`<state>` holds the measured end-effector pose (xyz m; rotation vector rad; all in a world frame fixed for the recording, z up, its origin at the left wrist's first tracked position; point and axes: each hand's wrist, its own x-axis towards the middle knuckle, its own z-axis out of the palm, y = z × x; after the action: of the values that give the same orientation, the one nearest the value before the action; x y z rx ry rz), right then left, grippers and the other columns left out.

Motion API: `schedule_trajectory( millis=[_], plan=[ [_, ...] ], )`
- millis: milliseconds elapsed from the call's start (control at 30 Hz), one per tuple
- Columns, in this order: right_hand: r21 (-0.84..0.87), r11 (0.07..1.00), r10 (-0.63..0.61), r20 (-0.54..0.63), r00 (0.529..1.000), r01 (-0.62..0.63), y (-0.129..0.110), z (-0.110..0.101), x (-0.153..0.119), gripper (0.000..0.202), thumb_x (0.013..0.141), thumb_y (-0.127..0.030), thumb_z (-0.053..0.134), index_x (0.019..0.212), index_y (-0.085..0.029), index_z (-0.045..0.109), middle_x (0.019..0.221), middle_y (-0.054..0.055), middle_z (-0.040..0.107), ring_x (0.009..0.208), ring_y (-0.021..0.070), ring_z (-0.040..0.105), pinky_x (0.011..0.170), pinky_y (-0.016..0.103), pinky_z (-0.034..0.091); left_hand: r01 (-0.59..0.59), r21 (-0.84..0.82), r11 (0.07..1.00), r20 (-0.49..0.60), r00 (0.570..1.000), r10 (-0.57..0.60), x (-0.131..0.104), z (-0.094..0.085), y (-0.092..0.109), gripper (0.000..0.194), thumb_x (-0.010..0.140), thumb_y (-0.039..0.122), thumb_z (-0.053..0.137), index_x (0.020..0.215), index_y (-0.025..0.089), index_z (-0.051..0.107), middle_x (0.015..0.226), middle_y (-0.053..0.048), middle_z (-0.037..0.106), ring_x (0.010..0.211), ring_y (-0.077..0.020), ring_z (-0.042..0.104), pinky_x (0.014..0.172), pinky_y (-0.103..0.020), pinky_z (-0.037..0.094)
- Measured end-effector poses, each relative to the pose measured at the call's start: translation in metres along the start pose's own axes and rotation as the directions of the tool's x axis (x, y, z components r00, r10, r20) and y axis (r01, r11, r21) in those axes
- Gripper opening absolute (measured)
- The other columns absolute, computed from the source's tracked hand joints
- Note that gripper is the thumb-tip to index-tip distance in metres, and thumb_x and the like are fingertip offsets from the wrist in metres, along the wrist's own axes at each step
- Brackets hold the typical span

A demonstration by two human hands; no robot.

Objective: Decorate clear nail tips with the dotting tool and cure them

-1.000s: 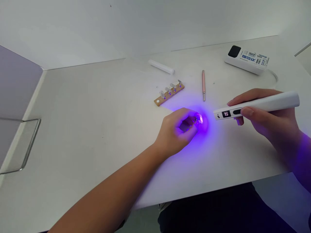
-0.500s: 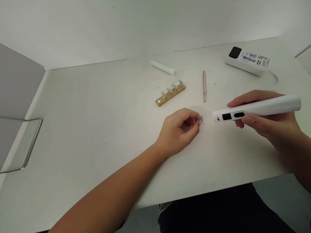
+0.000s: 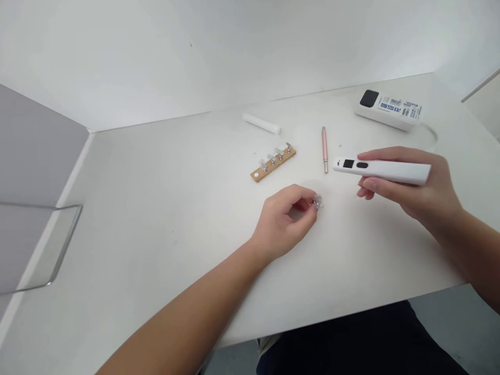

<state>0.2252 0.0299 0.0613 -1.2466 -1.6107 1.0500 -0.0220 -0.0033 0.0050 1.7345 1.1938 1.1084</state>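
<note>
My left hand [image 3: 287, 219] rests near the middle of the white table, thumb and forefinger pinching a small clear piece with a metal part [image 3: 317, 202]. To its right, my right hand [image 3: 417, 185] is closed around a white handheld device [image 3: 394, 171] with a dark window and a dark button on top. The device's tip points left, above and right of the clear piece, apart from it. A wooden strip [image 3: 274, 164] bearing several clear pieces on metal clips lies beyond my left hand. Between strip and device is a pink pen-like tool [image 3: 324, 148] with a metal tip.
A white stick [image 3: 261, 123] lies behind the wooden strip. At the back right sits a white box [image 3: 385, 114] with a dark panel, a printed label and a cable. A metal-edged clear panel [image 3: 64, 247] stands at the far left. White walls enclose the table [image 3: 136, 208].
The white device in my right hand has moved up and left, away from the clear piece, and its light on the table has gone. The view has shifted slightly. My left hand keeps its pinch.
</note>
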Motion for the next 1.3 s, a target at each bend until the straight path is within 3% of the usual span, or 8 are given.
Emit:
schedule_trajectory(
  millis=[200, 367, 500, 633, 767, 933, 1200, 1300],
  plan=[
    [0.104, 0.993, 0.036, 0.1, 0.994, -0.047, 0.012, 0.0, 0.005, 0.022, 0.093, -0.025, 0.077, 0.114, -0.022, 0.079, 0.086, 0.004, 0.082, 0.076, 0.0217, 0.083, 0.076, 0.038, 0.071, 0.024, -0.014, 1.0, -0.006, 1.0, -0.024, 0.0, 0.0, 0.001, 0.008, 0.089, 0.017, 0.064, 0.088, 0.022, 0.071, 0.087, -0.003, 0.078, 0.075, -0.0146, 0.071, 0.071, -0.028, 0.061],
    [-0.119, 0.987, 0.103, -0.014, 0.995, -0.104, 0.022, 0.0, 0.011, 0.025, 0.091, -0.033, 0.076, 0.112, -0.025, 0.066, 0.094, 0.004, 0.082, 0.076, 0.0233, 0.081, 0.077, 0.041, 0.066, 0.043, -0.031, 0.999, -0.008, 0.999, -0.043, 0.0, 0.0, 0.001, 0.006, 0.089, 0.019, 0.065, 0.088, 0.022, 0.07, 0.088, -0.004, 0.078, 0.075, -0.015, 0.071, 0.072, -0.029, 0.062],
    [-0.428, 0.904, 0.001, -0.054, 0.999, -0.024, 0.033, -0.002, 0.018, 0.026, 0.088, -0.038, 0.074, 0.108, -0.023, 0.068, 0.109, 0.008, 0.08, 0.061, 0.0165, 0.066, 0.057, 0.033, 0.052, 0.089, -0.041, 0.995, 0.009, 0.996, -0.089, 0.0, -0.001, 0.003, 0.004, 0.09, 0.023, 0.067, 0.088, 0.022, 0.07, 0.09, -0.004, 0.079, 0.077, -0.0158, 0.072, 0.074, -0.03, 0.063],
    [-0.482, 0.876, -0.02, -0.045, 0.999, -0.004, 0.038, -0.001, 0.023, 0.021, 0.09, -0.038, 0.068, 0.101, -0.021, 0.073, 0.085, 0.005, 0.076, 0.06, 0.0178, 0.061, 0.057, 0.032, 0.046, 0.159, -0.055, 0.986, 0.001, 0.987, -0.159, 0.0, -0.002, 0.005, 0.008, 0.091, 0.027, 0.067, 0.086, 0.021, 0.07, 0.092, -0.005, 0.079, 0.079, -0.0166, 0.072, 0.075, -0.032, 0.063],
    [-0.529, 0.848, -0.061, -0.041, 0.997, 0.03, 0.044, 0.0, 0.025, 0.018, 0.089, -0.035, 0.065, 0.095, -0.02, 0.072, 0.097, 0.009, 0.076, 0.08, 0.0243, 0.067, 0.073, 0.038, 0.052, 0.158, -0.042, 0.987, -0.014, 0.987, -0.158, 0.001, -0.001, 0.005, 0.009, 0.09, 0.029, 0.069, 0.086, 0.021, 0.071, 0.092, -0.005, 0.079, 0.079, -0.0176, 0.072, 0.075, -0.033, 0.063],
    [-0.569, 0.82, -0.076, 0.004, 0.997, 0.065, 0.055, 0.0, 0.027, 0.014, 0.087, -0.034, 0.068, 0.088, -0.02, 0.07, 0.089, 0.008, 0.075, 0.079, 0.0248, 0.068, 0.072, 0.039, 0.054, 0.187, -0.045, 0.981, -0.028, 0.982, -0.188, 0.002, 0.0, 0.006, 0.012, 0.089, 0.033, 0.07, 0.087, 0.022, 0.072, 0.092, -0.006, 0.08, 0.082, -0.0195, 0.075, 0.08, -0.035, 0.065],
    [-0.538, 0.785, -0.329, 0.058, 0.943, 0.307, 0.044, 0.008, 0.012, 0.018, 0.096, -0.03, 0.064, 0.109, -0.021, 0.072, 0.108, 0.014, 0.076, 0.106, 0.0324, 0.071, 0.099, 0.054, 0.054, 0.221, -0.155, 0.963, -0.106, 0.965, -0.239, 0.001, 0.0, 0.011, 0.015, 0.086, 0.036, 0.077, 0.089, 0.022, 0.074, 0.096, -0.007, 0.082, 0.091, -0.0226, 0.079, 0.092, -0.042, 0.067],
    [-0.478, 0.765, -0.421, 0.138, 0.897, 0.432, 0.036, 0.019, 0.001, 0.019, 0.099, -0.03, 0.061, 0.113, -0.022, 0.071, 0.104, 0.013, 0.077, 0.1, 0.029, 0.073, 0.093, 0.05, 0.058, 0.183, -0.131, 0.974, -0.142, 0.969, -0.202, 0.001, -0.002, 0.013, 0.016, 0.087, 0.037, 0.076, 0.089, 0.021, 0.074, 0.096, -0.007, 0.082, 0.09, -0.0219, 0.079, 0.092, -0.041, 0.068]
  ],
)
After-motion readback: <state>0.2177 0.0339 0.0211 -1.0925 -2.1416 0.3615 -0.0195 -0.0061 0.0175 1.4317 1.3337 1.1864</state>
